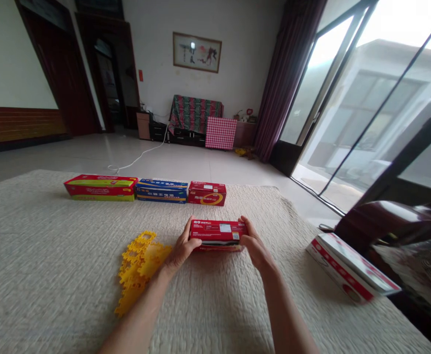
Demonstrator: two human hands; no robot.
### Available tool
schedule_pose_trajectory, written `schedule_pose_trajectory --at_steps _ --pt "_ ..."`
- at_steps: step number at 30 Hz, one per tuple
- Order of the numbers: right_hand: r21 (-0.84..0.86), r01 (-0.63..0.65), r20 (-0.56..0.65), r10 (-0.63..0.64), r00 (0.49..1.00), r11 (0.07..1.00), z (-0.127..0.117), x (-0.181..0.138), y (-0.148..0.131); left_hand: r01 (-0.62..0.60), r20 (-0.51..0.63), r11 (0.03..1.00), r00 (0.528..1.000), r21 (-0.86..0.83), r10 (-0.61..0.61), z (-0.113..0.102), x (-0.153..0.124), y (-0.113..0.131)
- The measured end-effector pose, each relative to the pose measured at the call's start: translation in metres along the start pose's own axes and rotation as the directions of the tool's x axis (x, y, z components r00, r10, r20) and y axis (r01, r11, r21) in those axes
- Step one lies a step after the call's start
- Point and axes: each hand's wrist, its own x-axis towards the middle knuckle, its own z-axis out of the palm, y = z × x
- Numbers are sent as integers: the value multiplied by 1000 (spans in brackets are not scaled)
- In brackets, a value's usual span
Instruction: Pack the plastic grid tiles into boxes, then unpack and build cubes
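Observation:
Between my two hands is a small red battery box with white print and a pale label on top. My left hand grips its left end, thumb on the near edge. The right end is clasped by my right hand, its thumb at the near corner. A dark gap runs along the box's near side. Yellow interlocking plastic pieces lie beside my left forearm, which partly covers them. Beyond my hands, a red-and-green box, a blue battery box and another red battery box stand in a row.
A beige quilted cover spreads under everything. A white-and-red carton lies at the right, close to a dark wooden armrest. Farther off are a white cable on the floor, a cloth-draped cabinet and glass doors.

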Motion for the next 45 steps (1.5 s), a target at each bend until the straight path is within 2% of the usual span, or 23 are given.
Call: schedule_pose_trajectory --at_steps 3,8,13,18,24,30,34,45 --pt "0 -14 -14 14 1000 1000 3 -3 -5 46 4 999 999 23 -46 1 1 6" --pt "33 -13 -14 14 1000 999 6 -6 -10 98 -74 989 993 108 -91 4 2 18" --pt "6 2 72 -3 997 1000 -2 -9 -12 111 -50 987 993 117 -105 -1 -1 26" --pt "35 -35 166 28 986 999 -12 -16 -18 94 -12 992 996 86 -93 -8 -1 23" --pt "87 -98 183 81 980 991 -15 -17 -18 75 9 994 997 77 -76 -13 1 17" --pt "136 -85 178 60 982 987 -13 -20 -20 27 96 998 995 51 -31 -17 -2 20" --pt "104 -63 145 47 988 993 -14 -19 -19 2 134 999 991 44 -8 -20 -2 18" --pt "119 45 -4 -45 999 992 -3 -7 -13 -54 41 997 998 52 52 -8 -2 19"
